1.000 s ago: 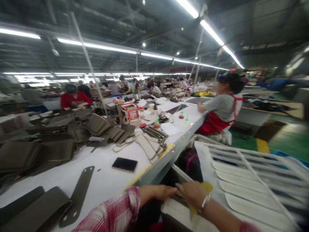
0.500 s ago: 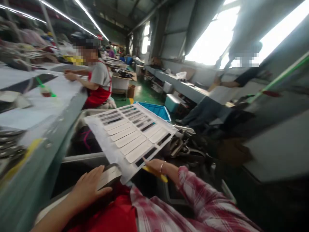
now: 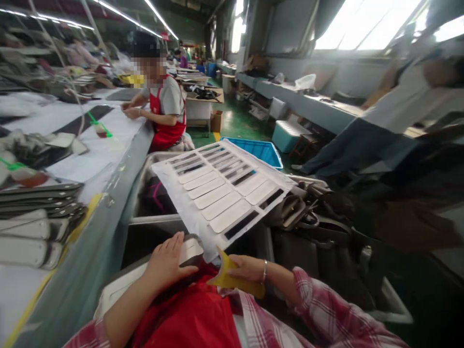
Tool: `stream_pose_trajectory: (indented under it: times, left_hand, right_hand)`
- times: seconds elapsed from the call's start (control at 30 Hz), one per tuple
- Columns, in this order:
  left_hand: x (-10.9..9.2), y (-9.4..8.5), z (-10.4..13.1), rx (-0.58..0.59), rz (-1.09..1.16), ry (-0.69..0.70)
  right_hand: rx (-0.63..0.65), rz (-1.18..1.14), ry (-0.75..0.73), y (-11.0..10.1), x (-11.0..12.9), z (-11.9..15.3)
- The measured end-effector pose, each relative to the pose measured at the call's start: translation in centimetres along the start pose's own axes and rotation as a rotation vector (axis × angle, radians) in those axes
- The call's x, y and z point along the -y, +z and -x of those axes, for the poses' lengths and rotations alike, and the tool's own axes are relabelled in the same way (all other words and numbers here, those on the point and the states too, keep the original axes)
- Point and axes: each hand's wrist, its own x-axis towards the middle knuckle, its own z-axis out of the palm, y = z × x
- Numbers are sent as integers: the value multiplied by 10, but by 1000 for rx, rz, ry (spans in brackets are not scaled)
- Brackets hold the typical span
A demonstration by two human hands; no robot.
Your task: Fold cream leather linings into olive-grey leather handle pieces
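Observation:
My left hand (image 3: 167, 263) lies flat on a small stack of pale strips (image 3: 192, 250) on my lap, fingers spread over it. My right hand (image 3: 247, 268) grips a yellow scraper (image 3: 232, 279), its curved end pointing up toward a white rack (image 3: 221, 191). The rack lies tilted in front of me, bearing several pale oblong strips with dark gaps between them. A red apron (image 3: 188, 314) covers my lap.
A long white worktable (image 3: 105, 159) runs along my left, with stacked strips (image 3: 32, 227) near its edge. A seated person in a red apron (image 3: 165, 113) works farther down it. A blue crate (image 3: 259, 151) stands behind the rack, dark bags (image 3: 319, 222) to its right, another person (image 3: 395, 111) beyond.
The view swung from the table to the rack beside me. My right hand has drawn back from under the rack, and the yellow scraper now shows fully. My left hand stays on the stack.

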Motion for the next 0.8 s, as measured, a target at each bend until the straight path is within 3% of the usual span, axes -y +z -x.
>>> stream_pose_trajectory:
  times: [0.13, 0.33, 0.43, 0.53, 0.7, 0.8]
  left_hand:
    - [-2, -2, -1, 6, 0, -15]
    - [-3, 3, 3, -72, -57, 49]
    - [-1, 7, 2, -119, -60, 68]
    - [1, 8, 1, -158, -40, 79]
    - [-1, 9, 0, -222, -44, 93]
    - [-2, 9, -1, -250, -46, 105]
  right_hand:
    - [95, 70, 60, -16, 29, -18]
    - [13, 688, -14, -30, 77, -44]
    - [47, 812, -60, -35, 86, -55]
    - [109, 772, -61, -37, 86, -61]
    - [245, 392, 127, -36, 82, -65]
    - [238, 326, 150, -34, 82, -66]
